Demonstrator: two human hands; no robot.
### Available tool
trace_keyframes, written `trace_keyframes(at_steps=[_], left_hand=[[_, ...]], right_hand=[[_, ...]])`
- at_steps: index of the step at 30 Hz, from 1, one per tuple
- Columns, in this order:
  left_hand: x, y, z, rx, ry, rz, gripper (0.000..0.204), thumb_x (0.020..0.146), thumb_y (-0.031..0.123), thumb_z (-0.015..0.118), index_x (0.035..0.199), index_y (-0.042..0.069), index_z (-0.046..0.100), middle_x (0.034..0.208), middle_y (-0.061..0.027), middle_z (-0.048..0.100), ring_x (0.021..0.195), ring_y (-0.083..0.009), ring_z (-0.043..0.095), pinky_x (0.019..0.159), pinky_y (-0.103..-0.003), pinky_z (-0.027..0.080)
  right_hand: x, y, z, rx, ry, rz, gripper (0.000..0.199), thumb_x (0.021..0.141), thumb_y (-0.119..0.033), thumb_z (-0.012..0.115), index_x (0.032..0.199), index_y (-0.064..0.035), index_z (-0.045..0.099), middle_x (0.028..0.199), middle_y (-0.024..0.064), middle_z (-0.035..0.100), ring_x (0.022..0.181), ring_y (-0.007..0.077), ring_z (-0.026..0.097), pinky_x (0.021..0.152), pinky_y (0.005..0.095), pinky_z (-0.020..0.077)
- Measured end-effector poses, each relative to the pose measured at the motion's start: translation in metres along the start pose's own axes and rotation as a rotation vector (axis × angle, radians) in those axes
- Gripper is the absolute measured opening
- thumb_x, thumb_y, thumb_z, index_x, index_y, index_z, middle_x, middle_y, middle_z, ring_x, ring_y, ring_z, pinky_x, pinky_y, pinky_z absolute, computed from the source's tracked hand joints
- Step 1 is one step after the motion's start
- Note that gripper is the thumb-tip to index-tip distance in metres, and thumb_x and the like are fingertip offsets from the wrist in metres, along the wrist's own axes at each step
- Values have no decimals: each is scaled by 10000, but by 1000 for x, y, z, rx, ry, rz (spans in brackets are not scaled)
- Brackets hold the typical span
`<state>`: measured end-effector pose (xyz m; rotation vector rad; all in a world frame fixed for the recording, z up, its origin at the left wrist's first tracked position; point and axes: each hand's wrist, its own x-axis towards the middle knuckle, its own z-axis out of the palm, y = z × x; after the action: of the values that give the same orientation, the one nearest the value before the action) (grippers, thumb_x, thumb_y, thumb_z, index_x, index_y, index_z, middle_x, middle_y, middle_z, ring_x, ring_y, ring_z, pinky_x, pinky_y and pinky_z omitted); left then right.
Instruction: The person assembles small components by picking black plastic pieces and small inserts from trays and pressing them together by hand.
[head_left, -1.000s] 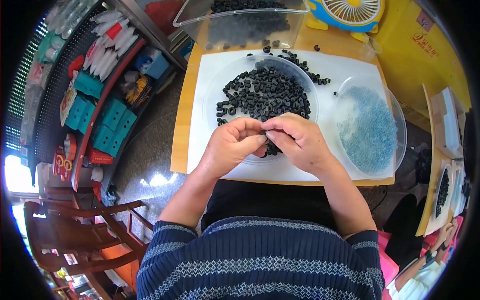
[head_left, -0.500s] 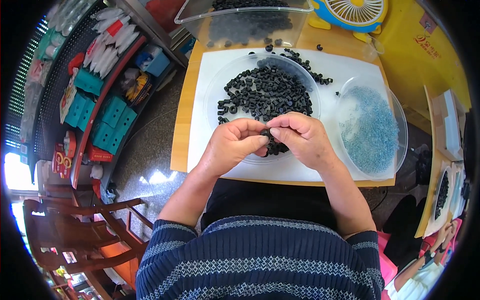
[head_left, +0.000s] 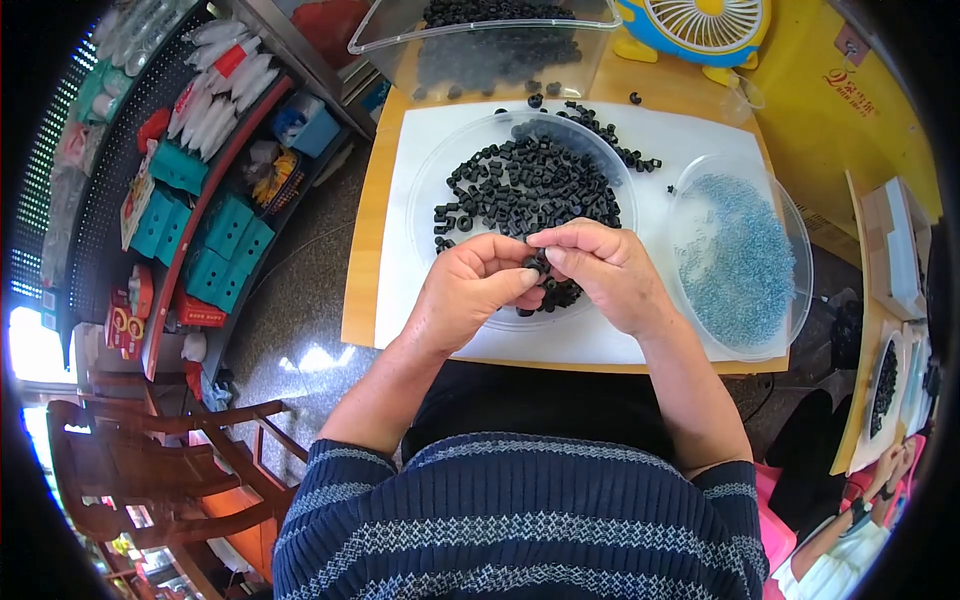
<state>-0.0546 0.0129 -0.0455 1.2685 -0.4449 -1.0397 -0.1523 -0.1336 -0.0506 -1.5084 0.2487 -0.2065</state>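
Observation:
Over the near rim of a round clear tray [head_left: 425, 170] my two hands meet. Small black ring-shaped pieces [head_left: 520, 180] lie heaped in that tray. My left hand [head_left: 470, 290] pinches one of these black pieces [head_left: 540, 262] between thumb and fingers. Thumb and forefinger of my right hand [head_left: 605, 270] are pressed together at its top edge; what they hold is too small to make out. To the right, a second clear round tray [head_left: 803, 300] holds many tiny pale-blue beads [head_left: 740, 265].
A clear plastic bin [head_left: 480, 50] of black pieces stands at the table's back, beside a yellow-and-blue fan [head_left: 705, 30]. Loose black pieces [head_left: 610, 130] lie behind the tray. Shelves [head_left: 190, 190] stand left, a wooden chair [head_left: 170, 460] lower left. Another person's arm [head_left: 840, 525] shows at lower right.
My right hand has shifted slightly up and left. The fingers of both hands have moved a little around the black piece. The trays stay in place.

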Motion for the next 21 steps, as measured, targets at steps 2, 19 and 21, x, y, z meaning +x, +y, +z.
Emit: trace_keyframes(at_steps=[2,19,21], left_hand=[[0,0,1,-12,4,0,184,793,44,565,961,-25,530,831,-89,601,719,-141,596,666,-254,499],[5,0,4,-212,16,-34,147,789,60,568,925,9,540,868,-77,592,765,-145,590,711,-264,489],[5,0,5,-248,-1,-44,140,788,56,567,918,10,544,868,-78,593,774,-148,589,726,-271,486]], right_hand=[[0,1,1,13,3,2,165,806,-94,541,927,-20,624,782,31,579,694,91,540,617,216,436],[-6,3,8,-320,88,-346,427,663,-21,640,1078,-74,557,916,43,506,809,138,513,716,241,439],[-6,2,7,-326,89,-366,425,660,-19,640,1074,-71,558,928,45,512,822,142,515,725,243,438]])
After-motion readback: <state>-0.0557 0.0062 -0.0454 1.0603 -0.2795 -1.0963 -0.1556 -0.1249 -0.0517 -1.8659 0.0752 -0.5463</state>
